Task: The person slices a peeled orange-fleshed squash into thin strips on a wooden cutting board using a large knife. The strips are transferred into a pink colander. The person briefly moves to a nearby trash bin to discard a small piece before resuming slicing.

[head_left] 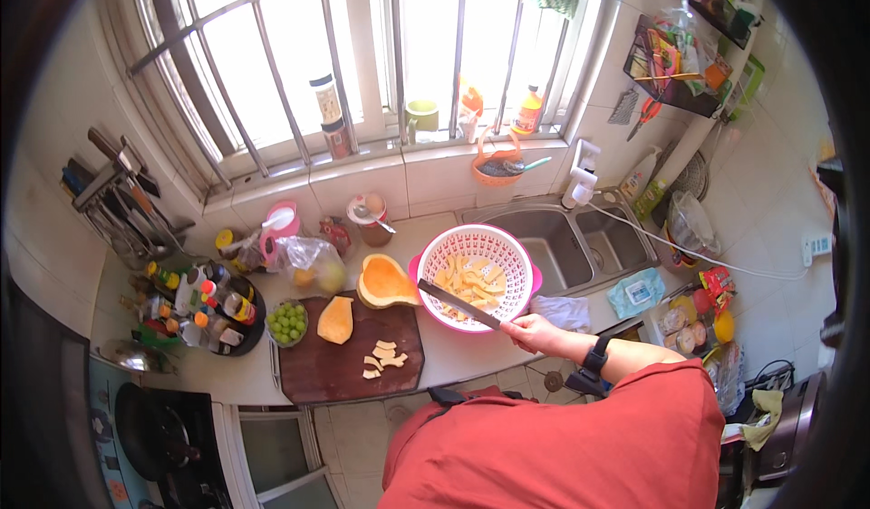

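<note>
My right hand (527, 332) is closed round the handle of a kitchen knife (460, 305), its dark blade reaching left across the near side of a white and pink colander (526, 278). Pale yellow squash pieces (476, 278) lie in the colander. Left of it, a halved butternut squash (385, 281) with a hollow shows its orange flesh. A peeled squash chunk (336, 319) and several small cut pieces (384, 358) rest on the brown cutting board (313, 373). My left hand does not show.
A bowl of green grapes (287, 323) stands by the board's left edge, near a tray of bottles (217, 305). To the right are a double sink (555, 244), a white cloth (560, 313) and a blue wipes pack (636, 293). The stove with a black pan (149, 427) is at lower left.
</note>
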A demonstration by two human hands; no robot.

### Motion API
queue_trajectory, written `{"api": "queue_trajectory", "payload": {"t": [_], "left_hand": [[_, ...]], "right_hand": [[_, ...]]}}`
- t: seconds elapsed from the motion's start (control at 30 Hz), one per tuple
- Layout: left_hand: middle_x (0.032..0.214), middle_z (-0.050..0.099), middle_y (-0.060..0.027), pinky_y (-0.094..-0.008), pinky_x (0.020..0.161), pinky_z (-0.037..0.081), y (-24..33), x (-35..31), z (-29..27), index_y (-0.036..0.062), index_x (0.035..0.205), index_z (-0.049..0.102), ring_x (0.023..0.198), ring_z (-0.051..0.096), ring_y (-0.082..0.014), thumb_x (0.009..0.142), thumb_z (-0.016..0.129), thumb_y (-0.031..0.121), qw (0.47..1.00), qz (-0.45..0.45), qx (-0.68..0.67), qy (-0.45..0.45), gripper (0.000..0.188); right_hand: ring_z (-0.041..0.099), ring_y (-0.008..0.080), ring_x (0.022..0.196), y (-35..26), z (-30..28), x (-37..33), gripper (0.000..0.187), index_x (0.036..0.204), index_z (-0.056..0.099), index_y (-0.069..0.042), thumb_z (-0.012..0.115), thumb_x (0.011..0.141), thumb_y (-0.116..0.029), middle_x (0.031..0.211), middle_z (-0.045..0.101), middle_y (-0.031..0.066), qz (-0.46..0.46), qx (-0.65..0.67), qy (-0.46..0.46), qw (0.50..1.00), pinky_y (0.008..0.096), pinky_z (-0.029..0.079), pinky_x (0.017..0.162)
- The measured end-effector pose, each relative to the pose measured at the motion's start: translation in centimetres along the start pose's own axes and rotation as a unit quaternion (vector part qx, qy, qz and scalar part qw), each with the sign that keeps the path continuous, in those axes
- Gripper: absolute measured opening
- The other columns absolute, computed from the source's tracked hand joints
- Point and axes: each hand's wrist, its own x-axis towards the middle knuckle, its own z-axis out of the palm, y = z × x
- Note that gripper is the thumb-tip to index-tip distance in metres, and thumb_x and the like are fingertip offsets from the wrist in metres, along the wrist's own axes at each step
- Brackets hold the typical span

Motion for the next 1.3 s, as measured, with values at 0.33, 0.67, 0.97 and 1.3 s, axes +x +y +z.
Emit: {"api": "queue_trajectory", "payload": {"t": [0.33,0.67,0.97,1.3], "left_hand": [[0.091,0.073,-0.0048,-0.0325,0.073,0.052,-3.2,-7.7,3.7,0.0019,0.100,0.070,0.078,0.065,-0.0189,0.087,0.064,0.021,0.967,-0.108,-0.189,-0.130,0.024],[0.112,0.069,-0.0072,-0.0317,0.088,0.051,0.7,-9.9,-2.8,0.0038,0.112,0.068,0.096,0.064,-0.0142,0.089,0.066,0.020,0.828,0.007,0.174,-0.532,0.028],[0.106,0.059,-0.0094,-0.0329,0.075,0.053,14.2,12.5,-4.9,0.0041,0.113,0.059,0.080,0.061,-0.0220,0.079,0.068,0.000,0.930,0.350,0.062,0.094,0.036],[0.099,0.052,-0.0080,-0.0344,0.077,0.052,14.5,19.1,-4.9,0.0039,0.094,0.062,0.091,0.060,-0.0255,0.075,0.072,-0.001,0.909,0.319,0.260,0.061,0.022]], "right_hand": [[0.041,0.0061,0.042,1.1,-0.4,2.7,0.048,0.066,0.056,-0.012,0.057,0.096,-0.049,0.053,0.047,-0.0031,0.060,-0.017,0.004,0.998,0.0226,0.031,0.039],[0.039,0.0057,0.042,1.6,1.2,4.8,0.046,0.072,0.055,-0.012,0.052,0.099,-0.049,0.055,0.048,-0.0026,0.096,-0.030,0.021,0.995,0.0216,0.029,0.039],[0.038,0.0048,0.043,1.1,6.6,5.9,0.044,0.075,0.055,-0.010,0.049,0.101,-0.045,0.054,0.046,-0.0036,0.063,-0.007,-0.042,0.997,0.0211,0.027,0.040],[0.037,0.0071,0.038,6.1,12.6,5.3,0.061,0.067,0.050,-0.010,0.040,0.098,-0.062,0.049,0.043,-0.0011,0.210,0.123,-0.084,0.966,0.0228,0.027,0.034]]}}
